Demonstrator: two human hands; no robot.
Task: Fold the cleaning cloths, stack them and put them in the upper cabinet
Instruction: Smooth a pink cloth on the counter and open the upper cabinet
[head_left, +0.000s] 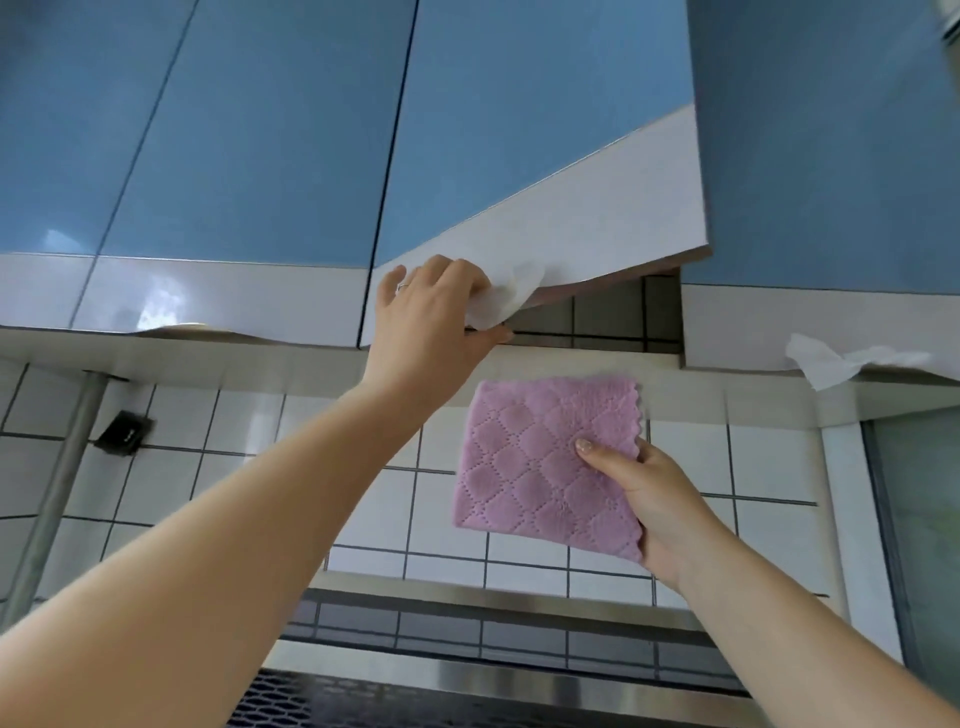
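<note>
While the left hand grips the lower edge of the blue cabinet door at frame centre, fingers curled over a white paper tissue pressed to that edge, the door stands part-open. Right hand, lower right, pinches the folded pink cloths between thumb and fingers, below the cabinet opening. Step judged: stowing. Next move likely needs the door swung wider, then the cloths lifted up into the cabinet. Interior not visible.
</note>
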